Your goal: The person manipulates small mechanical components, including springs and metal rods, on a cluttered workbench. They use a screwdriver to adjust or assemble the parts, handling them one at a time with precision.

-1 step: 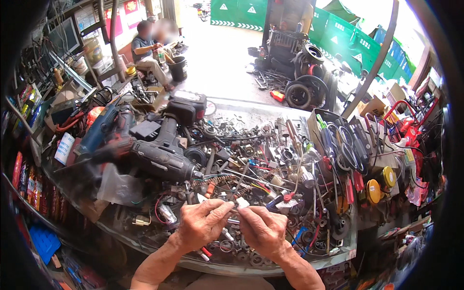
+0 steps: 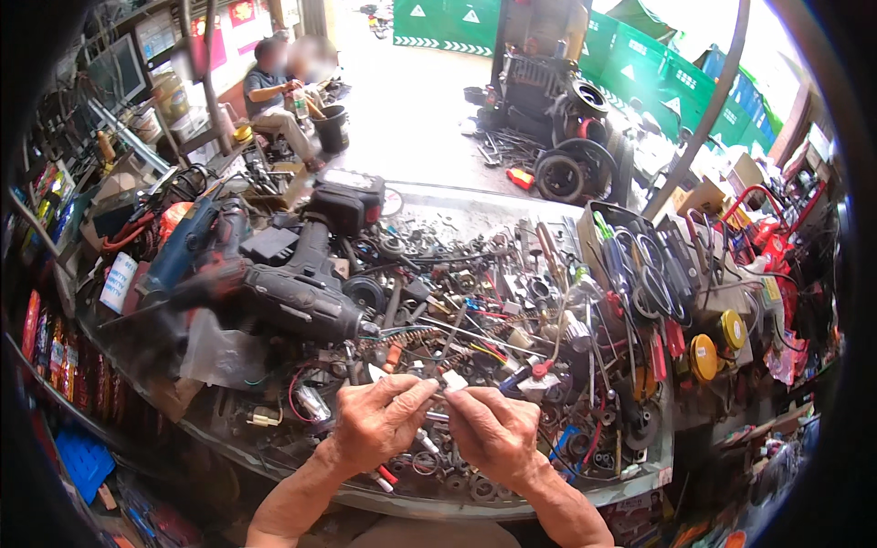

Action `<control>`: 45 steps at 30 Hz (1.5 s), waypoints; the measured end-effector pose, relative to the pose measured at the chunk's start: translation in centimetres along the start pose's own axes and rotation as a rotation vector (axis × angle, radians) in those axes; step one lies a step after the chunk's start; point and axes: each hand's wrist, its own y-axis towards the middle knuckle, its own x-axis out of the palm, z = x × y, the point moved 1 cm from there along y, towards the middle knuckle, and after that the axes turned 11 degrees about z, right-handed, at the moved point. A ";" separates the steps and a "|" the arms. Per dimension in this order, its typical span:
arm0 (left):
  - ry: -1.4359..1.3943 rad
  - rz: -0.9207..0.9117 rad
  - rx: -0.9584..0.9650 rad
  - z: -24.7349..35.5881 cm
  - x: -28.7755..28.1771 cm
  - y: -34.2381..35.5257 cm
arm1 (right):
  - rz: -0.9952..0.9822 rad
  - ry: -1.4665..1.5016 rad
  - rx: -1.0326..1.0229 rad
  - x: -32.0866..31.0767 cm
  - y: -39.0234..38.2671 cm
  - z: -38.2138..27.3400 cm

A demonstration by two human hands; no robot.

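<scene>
My left hand (image 2: 384, 416) is closed, thumb and index finger pinched at a small item too hidden to identify. Close beside it, my right hand (image 2: 489, 429) grips a small white piece (image 2: 453, 382) between its fingertips. Both hands are over a workbench (image 2: 662, 470) crowded with loose metal parts, wires, washers, a spring and slim rods. Just beyond my fingers lies a black power tool (image 2: 301, 306) with a battery pack (image 2: 347, 196) on it.
Blue power tool (image 2: 178, 247) at left; tool box (image 2: 598, 219), yellow round cans (image 2: 703, 356) and red tools at right. Beyond the bench, a seated person (image 2: 279, 100), another blurred figure, a black bucket (image 2: 333, 128), stacked tyres (image 2: 557, 173) and green barriers (image 2: 438, 23).
The background has shifted very slightly leftward in the view. My hands and the white piece are in almost the same position, still close together.
</scene>
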 end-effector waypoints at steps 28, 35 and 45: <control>0.126 0.136 -0.208 0.5 -0.4 4.4 | 0.130 -0.014 -0.086 0.5 -0.6 0.0; 0.270 -0.211 0.202 6.2 0.5 11.9 | 0.010 0.010 -0.044 0.1 -0.7 0.0; 0.191 -0.417 0.667 20.7 3.1 16.0 | -0.033 0.006 0.001 0.1 -0.2 -0.5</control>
